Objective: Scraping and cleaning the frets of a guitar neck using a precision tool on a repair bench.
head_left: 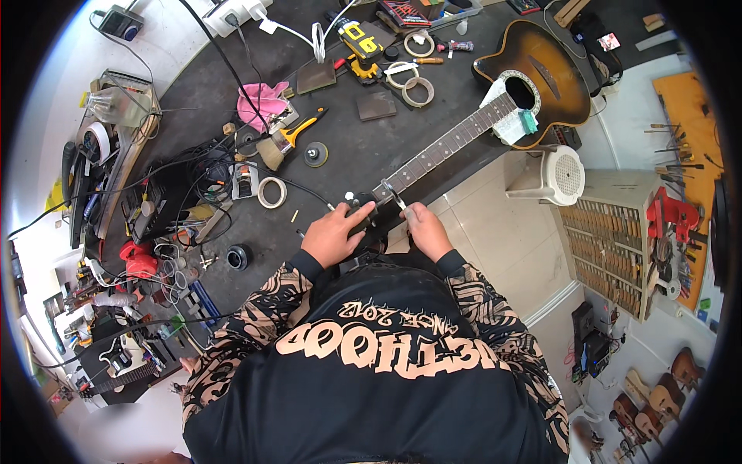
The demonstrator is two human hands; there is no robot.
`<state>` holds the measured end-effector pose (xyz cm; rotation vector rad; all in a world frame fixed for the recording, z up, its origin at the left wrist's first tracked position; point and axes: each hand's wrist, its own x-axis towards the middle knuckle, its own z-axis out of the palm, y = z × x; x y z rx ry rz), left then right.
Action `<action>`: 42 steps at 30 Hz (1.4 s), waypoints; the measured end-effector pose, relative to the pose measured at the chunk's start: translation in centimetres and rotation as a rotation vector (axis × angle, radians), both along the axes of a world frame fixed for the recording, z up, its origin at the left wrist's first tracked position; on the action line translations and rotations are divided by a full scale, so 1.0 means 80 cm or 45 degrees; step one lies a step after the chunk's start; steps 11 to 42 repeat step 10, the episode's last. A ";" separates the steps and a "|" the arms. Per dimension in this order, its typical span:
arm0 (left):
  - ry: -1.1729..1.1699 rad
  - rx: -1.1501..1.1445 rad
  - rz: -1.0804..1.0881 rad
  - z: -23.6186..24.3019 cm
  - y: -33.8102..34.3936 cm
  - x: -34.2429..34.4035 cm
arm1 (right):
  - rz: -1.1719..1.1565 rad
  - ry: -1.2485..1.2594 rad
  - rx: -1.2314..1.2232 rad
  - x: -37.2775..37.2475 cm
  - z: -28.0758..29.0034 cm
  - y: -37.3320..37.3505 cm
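A sunburst acoustic guitar [570,66] lies face up, its body at the far right of the bench. Its fretted neck [440,157] runs down toward me, and no strings show along it. My left hand [331,237] grips the dark headstock at the near end, index finger stretched toward the nut. In my right hand [427,230] is a slim metal tool [393,193], its head resting on or just over the end of the fretboard; its exact kind is hard to make out. White paper and a teal piece [529,121] lie by the soundhole.
Left of the neck lie a brush [287,139], tape rolls [418,92], a yellow power tool [361,46], a pink cloth [263,104] and tangled cables. A white stool [558,176] and a tool cabinet [607,236] stand right of the bench.
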<state>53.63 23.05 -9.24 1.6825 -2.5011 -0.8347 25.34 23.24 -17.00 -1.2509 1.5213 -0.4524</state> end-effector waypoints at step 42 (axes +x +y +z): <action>0.005 0.042 0.005 0.005 -0.007 0.001 | -0.009 0.024 0.007 0.007 0.004 -0.011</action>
